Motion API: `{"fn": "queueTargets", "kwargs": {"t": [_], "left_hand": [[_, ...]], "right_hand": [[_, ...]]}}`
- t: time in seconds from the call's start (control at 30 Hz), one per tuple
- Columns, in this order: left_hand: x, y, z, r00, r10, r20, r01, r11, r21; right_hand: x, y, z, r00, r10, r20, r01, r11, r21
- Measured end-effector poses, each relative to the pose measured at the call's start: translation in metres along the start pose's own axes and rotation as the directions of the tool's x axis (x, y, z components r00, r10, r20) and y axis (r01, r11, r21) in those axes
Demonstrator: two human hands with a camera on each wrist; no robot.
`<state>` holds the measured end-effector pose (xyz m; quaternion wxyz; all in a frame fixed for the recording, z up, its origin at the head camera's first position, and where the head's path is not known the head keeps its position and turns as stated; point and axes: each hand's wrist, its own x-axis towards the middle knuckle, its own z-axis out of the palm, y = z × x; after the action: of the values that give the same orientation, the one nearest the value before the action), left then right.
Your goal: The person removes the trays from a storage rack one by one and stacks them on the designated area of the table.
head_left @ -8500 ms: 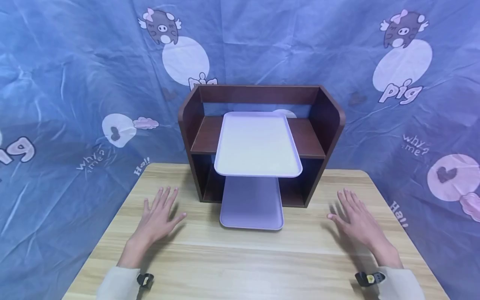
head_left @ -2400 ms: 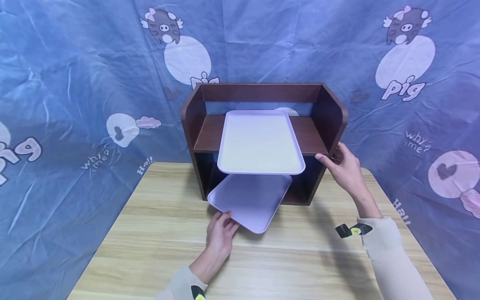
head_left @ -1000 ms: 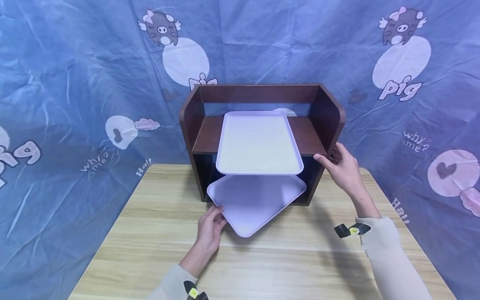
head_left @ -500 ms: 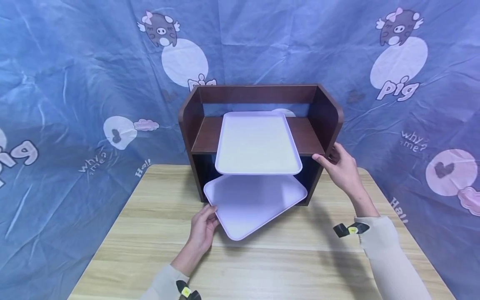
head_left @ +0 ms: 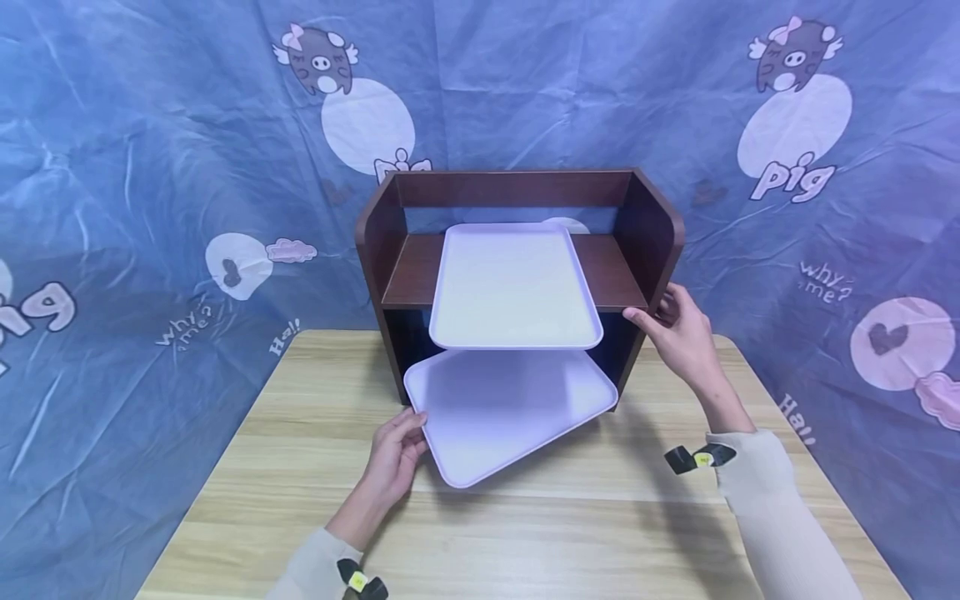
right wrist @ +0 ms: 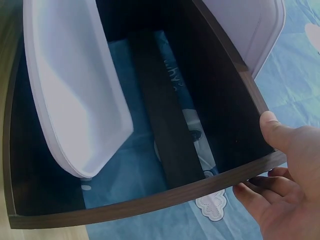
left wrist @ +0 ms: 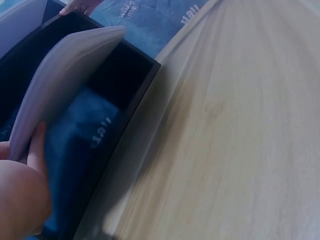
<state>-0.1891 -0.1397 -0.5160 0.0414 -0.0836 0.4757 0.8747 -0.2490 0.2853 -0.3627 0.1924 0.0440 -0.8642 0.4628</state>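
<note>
A dark brown two-level shelf (head_left: pixel 517 188) stands at the back of the table. My left hand (head_left: pixel 392 460) pinches the left rim of the lower pale lilac tray (head_left: pixel 498 417), thumb on top and fingers beneath. This tray sits askew, partly out of the lower compartment, with a corner pointing towards me; its rear is hidden by the upper tray (head_left: pixel 516 283). In the left wrist view the tray (left wrist: pixel 70 75) is raised above the compartment floor. My right hand (head_left: pixel 681 335) grips the shelf's right side panel, its thumb by the middle board's front edge in the right wrist view.
The upper tray lies on the middle board and juts out past the front, above the lower one. A blue patterned cloth (head_left: pixel 187 167) hangs behind and on both sides. Bare wood of the table (head_left: pixel 525 533) shows in front of the shelf.
From flat on the table, my left hand has come to hold the lower tray and my right hand the shelf. The tray has turned, and its near corner has swung left and towards me.
</note>
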Motion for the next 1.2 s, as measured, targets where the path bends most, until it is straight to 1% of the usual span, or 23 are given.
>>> {"fn": "queueTargets", "kwargs": {"t": [0.13, 0.2, 0.4, 0.67, 0.93, 1.03, 1.2], "left_hand": [[0.0, 0.005, -0.001, 0.999, -0.03, 0.012, 0.03, 0.999, 0.014], [-0.001, 0.007, -0.002, 0.999, -0.03, 0.02, 0.03, 0.999, 0.023], [-0.001, 0.011, -0.007, 0.999, -0.003, 0.05, 0.0, 0.999, 0.047], [0.002, 0.02, -0.008, 0.997, -0.037, 0.066, 0.031, 0.995, 0.091], [0.004, 0.027, -0.008, 0.998, -0.053, 0.032, 0.05, 0.994, 0.101], [0.005, 0.029, -0.01, 0.997, -0.06, 0.051, 0.054, 0.992, 0.117], [0.006, 0.031, -0.015, 0.993, -0.058, 0.1, 0.043, 0.988, 0.15]], "right_hand": [[0.0, 0.0, 0.0, 1.0, 0.007, -0.013, -0.007, 1.0, -0.017], [-0.001, 0.0, -0.001, 1.0, 0.01, -0.017, -0.011, 1.0, -0.028], [-0.002, 0.0, 0.0, 0.999, 0.019, -0.027, -0.021, 0.998, -0.052], [-0.002, -0.001, 0.0, 0.999, 0.023, -0.04, -0.024, 0.999, -0.031], [-0.002, -0.002, 0.001, 0.999, 0.02, -0.036, -0.021, 0.999, -0.029], [-0.003, -0.002, 0.001, 0.999, 0.022, -0.034, -0.023, 0.999, -0.029], [-0.003, -0.004, 0.002, 0.999, 0.029, -0.03, -0.03, 0.999, -0.03]]}}
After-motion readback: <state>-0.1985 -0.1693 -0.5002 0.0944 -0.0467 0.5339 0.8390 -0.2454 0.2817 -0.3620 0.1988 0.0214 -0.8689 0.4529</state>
